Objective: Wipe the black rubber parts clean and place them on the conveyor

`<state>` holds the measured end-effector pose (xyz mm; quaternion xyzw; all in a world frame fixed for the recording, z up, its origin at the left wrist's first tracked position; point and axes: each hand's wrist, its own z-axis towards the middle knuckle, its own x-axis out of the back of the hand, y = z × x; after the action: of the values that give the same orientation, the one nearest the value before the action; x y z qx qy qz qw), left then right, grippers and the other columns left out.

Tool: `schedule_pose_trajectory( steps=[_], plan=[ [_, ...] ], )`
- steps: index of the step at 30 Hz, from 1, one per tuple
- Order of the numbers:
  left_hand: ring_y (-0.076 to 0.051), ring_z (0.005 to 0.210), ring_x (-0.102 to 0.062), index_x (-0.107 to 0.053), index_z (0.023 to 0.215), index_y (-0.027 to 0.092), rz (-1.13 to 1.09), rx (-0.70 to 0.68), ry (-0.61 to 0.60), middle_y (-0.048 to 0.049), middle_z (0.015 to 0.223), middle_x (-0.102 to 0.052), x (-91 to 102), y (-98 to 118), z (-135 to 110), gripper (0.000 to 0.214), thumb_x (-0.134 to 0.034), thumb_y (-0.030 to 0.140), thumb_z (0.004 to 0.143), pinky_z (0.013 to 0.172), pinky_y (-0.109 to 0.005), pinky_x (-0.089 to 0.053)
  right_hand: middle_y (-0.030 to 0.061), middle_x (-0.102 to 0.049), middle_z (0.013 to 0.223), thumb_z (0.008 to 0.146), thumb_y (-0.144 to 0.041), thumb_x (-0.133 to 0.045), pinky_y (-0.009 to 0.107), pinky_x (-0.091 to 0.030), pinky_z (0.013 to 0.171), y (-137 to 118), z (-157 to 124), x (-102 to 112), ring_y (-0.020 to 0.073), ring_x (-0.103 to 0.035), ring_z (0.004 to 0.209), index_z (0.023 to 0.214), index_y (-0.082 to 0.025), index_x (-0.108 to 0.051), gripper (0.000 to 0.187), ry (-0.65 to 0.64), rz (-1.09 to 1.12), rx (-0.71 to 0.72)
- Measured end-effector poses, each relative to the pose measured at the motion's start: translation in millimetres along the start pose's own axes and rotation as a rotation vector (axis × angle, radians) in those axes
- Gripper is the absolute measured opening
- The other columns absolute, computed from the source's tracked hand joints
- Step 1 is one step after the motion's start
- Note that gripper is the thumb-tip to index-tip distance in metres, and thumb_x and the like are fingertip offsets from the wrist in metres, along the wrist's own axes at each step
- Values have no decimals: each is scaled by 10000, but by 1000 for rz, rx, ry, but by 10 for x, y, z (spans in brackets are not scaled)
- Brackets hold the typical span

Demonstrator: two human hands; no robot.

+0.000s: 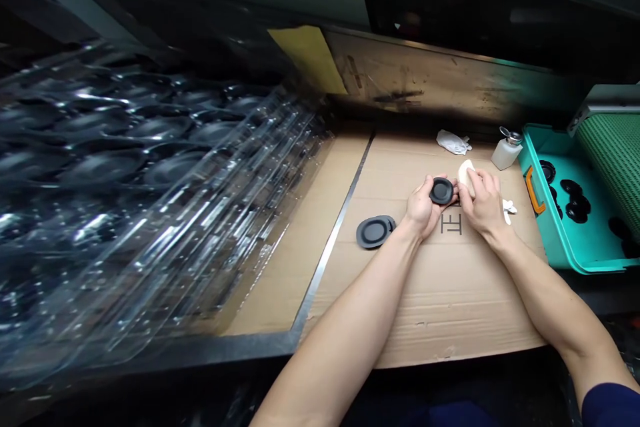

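My left hand [420,208] grips a small black oval part [441,191] with a raised rim, holding its face up over the cardboard. Close beside it on the right, my right hand [481,201] is closed on a white pad [465,175], its fingers bent over the pad's edge. The pad appears apart from the black part. Left of my left wrist, more black oval parts [374,232] lie overlapping on the cardboard sheet [450,307].
Stacked clear plastic trays [165,167] of dark round parts fill the left side. A teal bin [565,240] with black parts stands at right, near a green conveyor belt [615,153]. A white pump bottle [507,150] and crumpled white tissue [453,142] sit at the back.
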<state>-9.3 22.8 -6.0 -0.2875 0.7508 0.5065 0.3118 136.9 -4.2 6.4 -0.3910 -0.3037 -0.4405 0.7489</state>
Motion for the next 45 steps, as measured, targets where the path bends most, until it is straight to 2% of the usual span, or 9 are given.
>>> schedule_pose_trajectory(
  steps=[4, 7, 11, 16, 24, 29, 34, 39, 45],
  plan=[
    [-213, 983, -743, -638, 1193, 141, 1, -9, -28, -111, 1008, -759, -17, 9, -14, 346, -411, 382, 1092, 971, -408, -575, 160, -639, 1340, 1039, -386, -497, 441, -481, 1070, 1, -28, 96, 286, -583, 1228, 1366, -175, -613, 407, -78, 214, 86],
    [-224, 1003, -744, -614, 1273, 141, 43, -51, -56, -136, 1062, -763, -20, -14, -24, 372, -417, 399, 1090, 986, -409, -565, 124, -669, 1310, 1022, -338, -540, 434, -498, 1026, -95, -77, 143, 279, -600, 1175, 1286, -213, -662, 317, -257, 217, 146],
    [-240, 1049, -743, -608, 1319, 128, 105, -84, -77, -162, 1104, -763, -15, -35, -45, 396, -423, 392, 1089, 1035, -426, -537, 122, -656, 1298, 1055, -291, -482, 415, -486, 1009, -145, -48, 193, 259, -578, 1149, 1203, -206, -679, 261, -285, 252, 222],
    [-265, 1078, -744, -582, 1355, 126, 86, -18, -42, -179, 1111, -761, -19, -25, -44, 443, -409, 432, 1086, 1040, -475, -537, 89, -690, 1183, 1074, -304, -493, 387, -469, 989, -26, 15, 271, 227, -588, 1082, 1080, -207, -695, 224, -496, 211, 332],
    [-232, 1051, -750, -628, 1264, 142, 74, -68, 5, -144, 1051, -767, -49, -62, -55, 372, -421, 397, 1089, 1001, -418, -564, 129, -643, 1307, 1045, -286, -517, 434, -486, 998, -30, -26, 287, 281, -537, 1160, 1232, -210, -683, 262, -436, -14, 234],
    [-235, 1044, -744, -667, 1205, 155, 82, -56, -15, -129, 1045, -767, -43, -83, -55, 348, -498, 424, 1063, 967, -418, -578, 166, -600, 1355, 956, -251, -604, 448, -493, 1049, 35, 12, 219, 302, -554, 1232, 1444, -174, -556, 496, -131, 76, 1],
    [-235, 1087, -716, -705, 1076, 133, 74, -49, -35, -124, 1066, -757, -35, -115, -48, 316, -490, 365, 1066, 1010, -404, -561, 133, -668, 1325, 906, -317, -706, 409, -503, 1045, -2, -31, 177, 274, -632, 1201, 1446, -177, -556, 577, -267, 187, -9],
    [-233, 1076, -720, -705, 1097, 127, 112, -31, -56, -122, 1025, -755, -32, -122, -55, 325, -493, 371, 1065, 1026, -412, -553, 59, -756, 1212, 996, -326, -598, 371, -515, 1011, -114, -31, 230, 240, -700, 1105, 1349, -234, -647, 368, -337, 191, -39],
    [-225, 1101, -724, -698, 1095, 133, 81, -16, -83, -121, 1081, -773, -30, -129, -40, 337, -424, 331, 1090, 1021, -413, -564, 132, -689, 1334, 1061, -314, -447, 382, -544, 990, -127, 10, 9, 262, -674, 1170, 1461, -197, -556, 430, -130, 67, -107]
  ],
)
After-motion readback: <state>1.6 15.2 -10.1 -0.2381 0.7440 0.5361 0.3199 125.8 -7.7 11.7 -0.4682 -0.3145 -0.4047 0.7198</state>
